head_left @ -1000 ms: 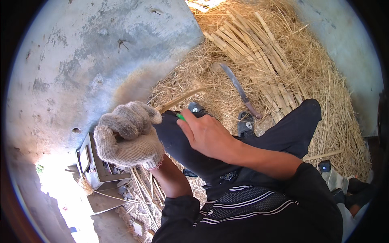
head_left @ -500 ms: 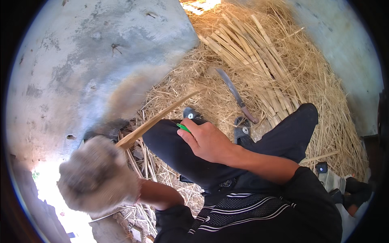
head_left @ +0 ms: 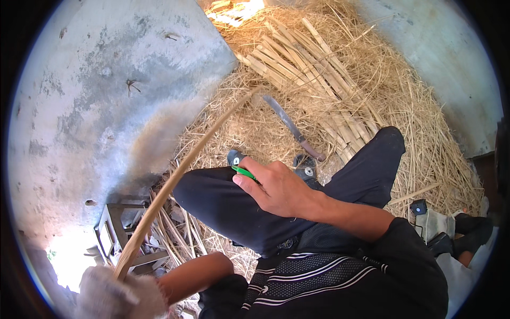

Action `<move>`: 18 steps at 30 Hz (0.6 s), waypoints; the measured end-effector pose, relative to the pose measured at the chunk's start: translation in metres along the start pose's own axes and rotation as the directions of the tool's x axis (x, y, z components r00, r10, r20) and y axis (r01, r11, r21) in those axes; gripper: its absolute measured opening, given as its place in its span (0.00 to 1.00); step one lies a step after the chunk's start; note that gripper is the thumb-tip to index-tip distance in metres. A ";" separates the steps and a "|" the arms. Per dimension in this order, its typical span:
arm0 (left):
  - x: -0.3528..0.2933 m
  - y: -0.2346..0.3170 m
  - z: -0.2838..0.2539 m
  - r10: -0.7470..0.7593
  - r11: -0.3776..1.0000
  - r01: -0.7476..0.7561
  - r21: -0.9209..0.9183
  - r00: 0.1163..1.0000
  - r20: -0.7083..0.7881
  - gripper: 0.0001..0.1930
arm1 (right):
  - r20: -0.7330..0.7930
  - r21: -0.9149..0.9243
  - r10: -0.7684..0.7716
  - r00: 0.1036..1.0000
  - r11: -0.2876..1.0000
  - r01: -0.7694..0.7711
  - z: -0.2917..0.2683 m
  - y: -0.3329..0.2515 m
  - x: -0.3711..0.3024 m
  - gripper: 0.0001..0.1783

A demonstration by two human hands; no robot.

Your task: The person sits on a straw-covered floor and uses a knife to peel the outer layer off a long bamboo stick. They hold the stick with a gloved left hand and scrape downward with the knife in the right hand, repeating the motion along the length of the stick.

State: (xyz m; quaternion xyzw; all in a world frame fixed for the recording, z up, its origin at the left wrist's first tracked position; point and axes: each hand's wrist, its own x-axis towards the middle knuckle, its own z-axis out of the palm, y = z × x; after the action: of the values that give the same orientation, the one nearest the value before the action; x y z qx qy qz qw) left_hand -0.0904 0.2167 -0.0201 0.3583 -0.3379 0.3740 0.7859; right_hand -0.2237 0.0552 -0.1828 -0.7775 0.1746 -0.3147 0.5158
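My left hand (head_left: 119, 300), in a pale knitted work glove and slightly blurred, is closed round the lower end of a long bamboo strip (head_left: 172, 178). The strip slants up and away over my left knee, its thin tip reaching the straw. My bare right hand (head_left: 281, 191) is closed above my lap, thumb and forefinger pinching a small green tool (head_left: 245, 173). Only a short green piece of it shows; its kind is hidden by the fingers. On the straw beyond my feet lies a machete (head_left: 289, 125) with a curved dark blade and wooden handle.
A bundle of split bamboo strips (head_left: 324, 85) lies on the straw (head_left: 425, 143) ahead. A stained plaster wall (head_left: 106, 106) rises at left, with a small wooden frame (head_left: 109, 231) and scattered sticks beside it. Another person's dark sleeve (head_left: 473, 231) shows at lower right.
My left hand has moved down and back, drawing the bamboo strip lower so more of it shows. My right hand keeps its grip on the green tool. The view has shifted slightly.
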 end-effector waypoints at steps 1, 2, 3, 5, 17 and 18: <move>-0.013 -0.001 0.014 -0.037 0.999 0.034 -0.031 0.994 -0.101 0.15 | -0.009 0.008 -0.003 1.000 1.000 0.003 -0.002 0.000 -0.001 0.15; -0.012 -0.011 0.002 -0.177 0.892 0.291 -0.347 0.929 0.324 0.17 | -0.025 0.012 -0.012 1.000 1.000 0.012 -0.006 0.000 -0.003 0.16; -0.017 -0.023 0.005 -0.235 0.830 0.428 -0.359 0.851 0.470 0.18 | -0.037 0.008 -0.015 0.999 1.000 0.016 -0.009 0.001 -0.005 0.16; -0.028 -0.038 0.013 -0.279 0.734 0.581 -0.350 0.729 0.625 0.20 | -0.049 -0.006 -0.015 0.999 1.000 0.014 -0.013 0.005 -0.008 0.16; -0.033 -0.038 0.018 -0.304 0.736 0.575 -0.357 0.752 0.585 0.19 | -0.047 -0.045 0.047 0.998 0.998 -0.049 -0.042 0.005 -0.010 0.16; -0.037 -0.039 0.021 -0.326 0.743 0.572 -0.347 0.762 0.559 0.20 | -0.033 -0.053 0.055 0.998 0.997 -0.056 -0.041 0.004 -0.009 0.16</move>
State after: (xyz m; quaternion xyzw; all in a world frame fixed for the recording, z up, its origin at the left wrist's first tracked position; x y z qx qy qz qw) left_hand -0.0816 0.1690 -0.0510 0.2938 -0.5000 -0.0307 0.8141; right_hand -0.2582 0.0305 -0.1782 -0.7808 0.2127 -0.3077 0.5004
